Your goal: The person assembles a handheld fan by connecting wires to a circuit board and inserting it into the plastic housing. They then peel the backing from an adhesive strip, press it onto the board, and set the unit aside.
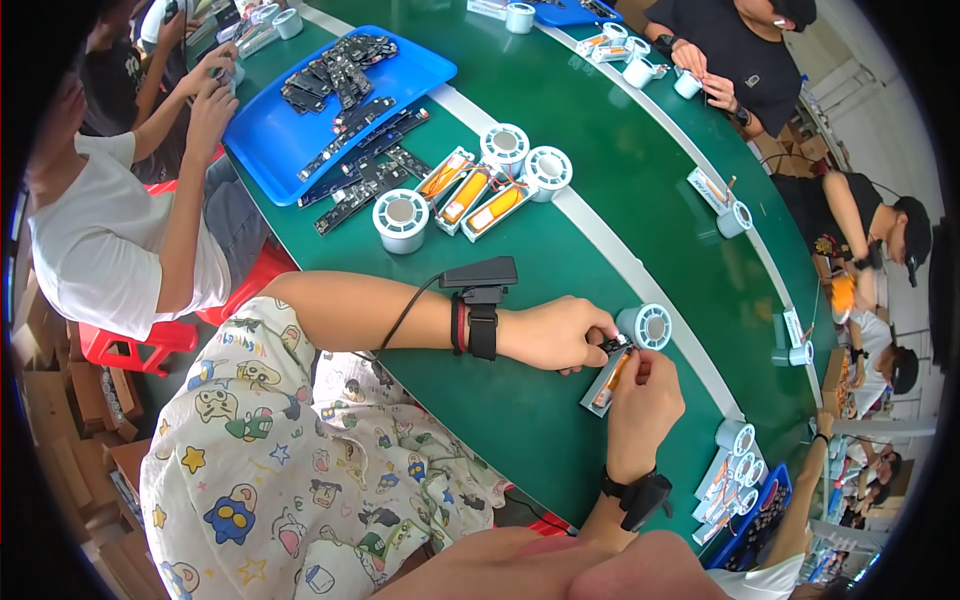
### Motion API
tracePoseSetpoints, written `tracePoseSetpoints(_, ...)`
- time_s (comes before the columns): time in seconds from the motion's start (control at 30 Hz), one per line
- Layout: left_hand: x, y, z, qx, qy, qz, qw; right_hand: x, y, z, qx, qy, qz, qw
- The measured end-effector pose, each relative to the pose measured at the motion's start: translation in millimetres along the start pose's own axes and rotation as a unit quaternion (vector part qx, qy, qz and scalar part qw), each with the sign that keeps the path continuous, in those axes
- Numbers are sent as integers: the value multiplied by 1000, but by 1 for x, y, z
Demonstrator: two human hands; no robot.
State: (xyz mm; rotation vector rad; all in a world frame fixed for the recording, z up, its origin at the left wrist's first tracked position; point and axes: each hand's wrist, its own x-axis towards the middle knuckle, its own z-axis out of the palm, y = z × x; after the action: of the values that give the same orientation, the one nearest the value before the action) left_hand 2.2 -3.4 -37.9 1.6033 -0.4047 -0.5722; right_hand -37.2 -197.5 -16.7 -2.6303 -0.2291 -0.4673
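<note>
1. Head view: we log one small silver pack with an orange centre strip (606, 381), lying on the green table (560, 240). Its long axis runs from lower left up to upper right, toward a white tape roll (646, 326) just beside it.
2. Our left hand (556, 334) pinches a black connector (614, 345) at the pack's upper end.
3. Our right hand (646, 402) grips the pack's side, fingers closed.
4. Open green surface lies to the left; the table edge is near below.
</note>
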Motion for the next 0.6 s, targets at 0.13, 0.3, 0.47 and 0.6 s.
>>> tracePoseSetpoints(0.13,3,8,2,10,-16,-4,1000,-2,-4,-18,-51,-12,-58,997)
tracePoseSetpoints(0.3,-9,1,-5,0,15,-10,1000,-5,-17,-11,-64,-62,-68,994)
tracePoseSetpoints(0.47,0,4,-2,-37,13,15,999,-5,-15,-27,-79,-126,-44,988)
tracePoseSetpoints(0.6,6,3,1,-93,-2,-10,996,-7,-1,-30,-37,-148,-44,987)
